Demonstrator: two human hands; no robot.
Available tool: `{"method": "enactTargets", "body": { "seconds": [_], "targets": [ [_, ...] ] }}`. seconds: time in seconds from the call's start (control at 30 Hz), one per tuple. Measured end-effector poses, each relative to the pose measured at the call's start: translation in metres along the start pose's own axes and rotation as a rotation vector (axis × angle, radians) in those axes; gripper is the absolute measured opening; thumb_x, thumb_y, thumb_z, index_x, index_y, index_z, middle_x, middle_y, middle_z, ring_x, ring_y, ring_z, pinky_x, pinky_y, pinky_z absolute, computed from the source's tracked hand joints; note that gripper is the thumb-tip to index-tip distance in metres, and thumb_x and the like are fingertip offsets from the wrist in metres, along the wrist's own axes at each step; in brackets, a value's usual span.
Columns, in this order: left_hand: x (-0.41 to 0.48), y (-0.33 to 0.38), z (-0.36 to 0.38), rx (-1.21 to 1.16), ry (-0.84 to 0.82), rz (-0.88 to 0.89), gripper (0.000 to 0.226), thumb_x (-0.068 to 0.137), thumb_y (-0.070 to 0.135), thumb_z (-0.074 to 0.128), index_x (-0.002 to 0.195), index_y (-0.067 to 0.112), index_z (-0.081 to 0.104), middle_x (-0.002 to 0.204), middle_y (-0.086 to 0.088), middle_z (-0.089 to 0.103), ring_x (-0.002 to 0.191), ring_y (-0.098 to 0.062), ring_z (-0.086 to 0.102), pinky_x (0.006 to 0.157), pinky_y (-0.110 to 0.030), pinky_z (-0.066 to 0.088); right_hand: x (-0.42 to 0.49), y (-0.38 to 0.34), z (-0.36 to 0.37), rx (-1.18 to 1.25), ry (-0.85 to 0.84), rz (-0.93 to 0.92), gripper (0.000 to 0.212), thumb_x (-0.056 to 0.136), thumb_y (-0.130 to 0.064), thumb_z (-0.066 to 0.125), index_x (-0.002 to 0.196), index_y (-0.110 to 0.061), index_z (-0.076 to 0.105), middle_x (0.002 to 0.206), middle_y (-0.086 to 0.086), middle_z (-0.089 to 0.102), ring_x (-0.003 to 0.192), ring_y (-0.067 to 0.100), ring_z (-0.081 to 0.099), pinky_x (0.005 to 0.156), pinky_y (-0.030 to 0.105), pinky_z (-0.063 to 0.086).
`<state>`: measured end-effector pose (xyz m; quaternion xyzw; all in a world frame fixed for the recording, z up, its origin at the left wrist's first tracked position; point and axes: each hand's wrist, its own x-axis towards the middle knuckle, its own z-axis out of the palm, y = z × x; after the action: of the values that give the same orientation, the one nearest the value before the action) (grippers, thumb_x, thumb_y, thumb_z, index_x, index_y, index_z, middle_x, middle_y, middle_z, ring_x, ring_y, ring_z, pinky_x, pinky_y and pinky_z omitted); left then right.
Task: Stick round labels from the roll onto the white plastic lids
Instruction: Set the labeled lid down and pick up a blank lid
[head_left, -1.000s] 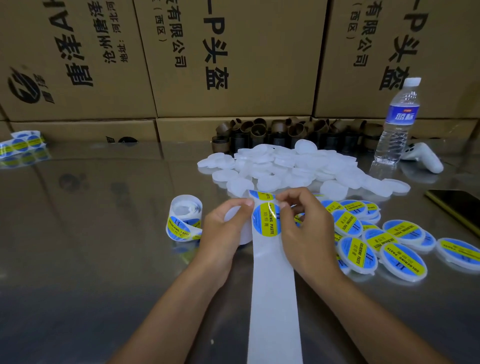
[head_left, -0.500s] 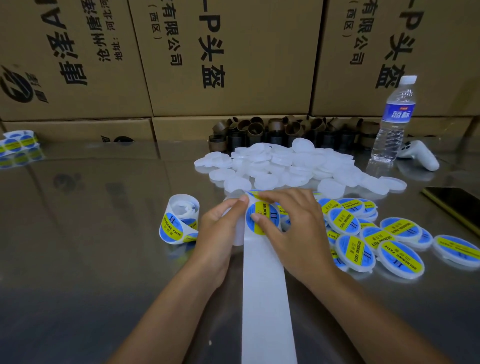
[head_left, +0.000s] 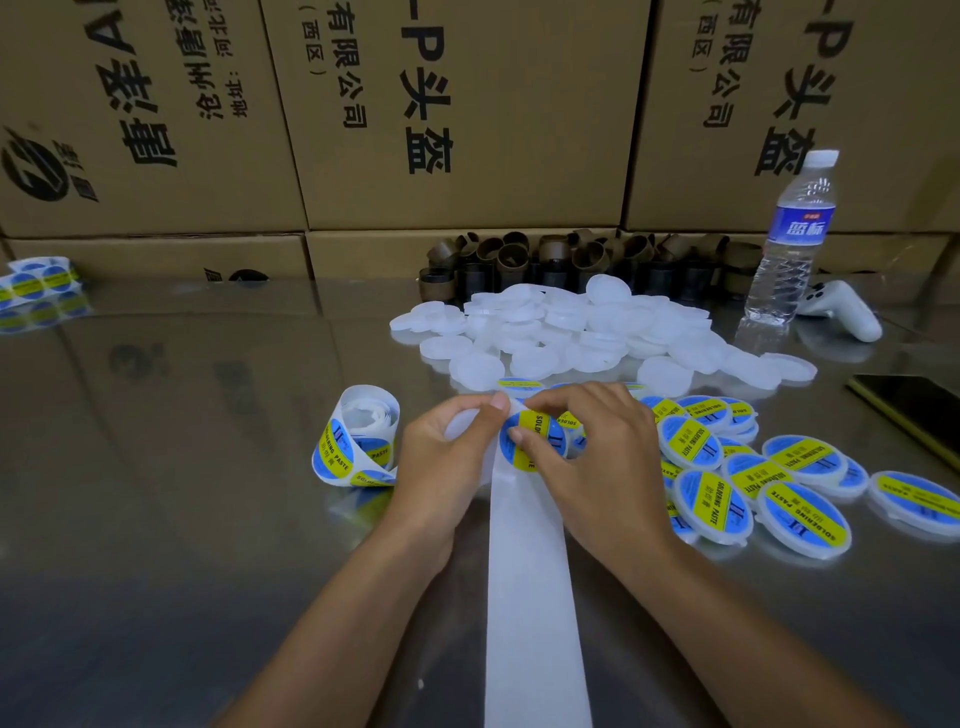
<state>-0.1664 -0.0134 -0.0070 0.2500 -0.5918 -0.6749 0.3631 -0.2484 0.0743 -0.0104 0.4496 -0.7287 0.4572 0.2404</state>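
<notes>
My right fingers (head_left: 519, 435) pinched on round label (head_left: 532, 441), peeling it off backing strip (head_left: 530, 571). Left hand (head_left: 447, 457) closed on strip edge and bare lid (head_left: 460, 423) tucked behind it. Risk, as I judge: label creases or sticks to itself if thumb slips; lands off-centre on lid. Label roll (head_left: 358, 436) just left. Labelled lids (head_left: 800, 514) crowd right, unlabelled pile (head_left: 571, 332) beyond, water bottle (head_left: 789, 239) and phone (head_left: 914, 410) farther right.
</notes>
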Motion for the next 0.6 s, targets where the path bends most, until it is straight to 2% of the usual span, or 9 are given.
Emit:
{"method": "enactTargets", "body": {
  "seconds": [0.2, 0.23, 0.33, 0.4, 0.5, 0.57, 0.6],
  "targets": [
    [0.001, -0.001, 0.0, 0.019, 0.038, 0.057, 0.012, 0.09, 0.021, 0.064, 0.08, 0.02, 0.072, 0.075, 0.007, 0.071, 0.071, -0.004, 0.064, 0.066, -0.016, 0.052, 0.0, -0.001, -0.002, 0.024, 0.004, -0.014, 0.014, 0.073, -0.026, 0.073, 0.084, -0.017, 0.07, 0.084, -0.005, 0.069, 0.083, 0.021, 0.063, 0.079, 0.039, 0.043],
    [0.0, -0.001, 0.0, 0.016, 0.042, 0.052, 0.013, 0.09, 0.021, 0.064, 0.08, 0.021, 0.071, 0.075, 0.007, 0.071, 0.072, -0.005, 0.064, 0.067, -0.017, 0.052, 0.0, -0.002, -0.001, 0.042, -0.006, -0.014, 0.012, 0.075, -0.025, 0.072, 0.084, -0.017, 0.07, 0.085, -0.005, 0.068, 0.084, 0.021, 0.062, 0.08, 0.038, 0.042],
    [0.0, 0.0, 0.0, 0.028, 0.062, 0.045, 0.012, 0.091, 0.021, 0.063, 0.082, 0.021, 0.071, 0.084, 0.0, 0.073, 0.085, -0.017, 0.067, 0.084, -0.036, 0.053, 0.0, -0.004, -0.001, 0.147, -0.023, -0.019, 0.009, 0.077, -0.018, 0.065, 0.083, -0.016, 0.07, 0.086, -0.004, 0.064, 0.087, 0.019, 0.059, 0.08, 0.04, 0.045],
    [-0.001, 0.002, 0.0, 0.036, 0.081, 0.05, 0.012, 0.091, 0.021, 0.062, 0.082, 0.022, 0.071, 0.085, 0.0, 0.073, 0.085, -0.017, 0.067, 0.087, -0.041, 0.052, 0.0, -0.007, -0.001, 0.23, -0.052, 0.01, 0.011, 0.075, -0.012, 0.06, 0.081, -0.014, 0.07, 0.088, -0.005, 0.059, 0.091, 0.015, 0.057, 0.082, 0.039, 0.045],
    [-0.001, 0.002, 0.0, 0.038, 0.087, 0.042, 0.012, 0.091, 0.02, 0.062, 0.084, 0.021, 0.071, 0.087, -0.002, 0.073, 0.085, -0.017, 0.067, 0.085, -0.04, 0.053, 0.0, -0.01, -0.002, 0.349, -0.093, 0.103, 0.012, 0.07, -0.01, 0.055, 0.071, -0.014, 0.066, 0.089, -0.012, 0.054, 0.094, 0.004, 0.053, 0.086, 0.023, 0.041],
    [-0.001, 0.002, 0.0, 0.021, 0.099, 0.025, 0.012, 0.091, 0.019, 0.063, 0.083, 0.021, 0.071, 0.087, -0.002, 0.074, 0.085, -0.018, 0.068, 0.082, -0.038, 0.054, 0.002, -0.012, -0.004, 0.443, -0.09, 0.168, 0.012, 0.072, -0.006, 0.056, 0.066, -0.015, 0.061, 0.089, -0.012, 0.054, 0.093, -0.003, 0.052, 0.083, 0.01, 0.036],
    [-0.001, 0.002, 0.0, 0.012, 0.106, 0.018, 0.012, 0.091, 0.019, 0.063, 0.082, 0.021, 0.071, 0.087, -0.003, 0.074, 0.084, -0.019, 0.068, 0.082, -0.038, 0.054, 0.002, -0.013, -0.005, 0.5, -0.084, 0.202, 0.015, 0.072, -0.005, 0.055, 0.063, -0.017, 0.058, 0.089, -0.01, 0.055, 0.092, -0.005, 0.052, 0.083, 0.008, 0.035]
  ]
}}
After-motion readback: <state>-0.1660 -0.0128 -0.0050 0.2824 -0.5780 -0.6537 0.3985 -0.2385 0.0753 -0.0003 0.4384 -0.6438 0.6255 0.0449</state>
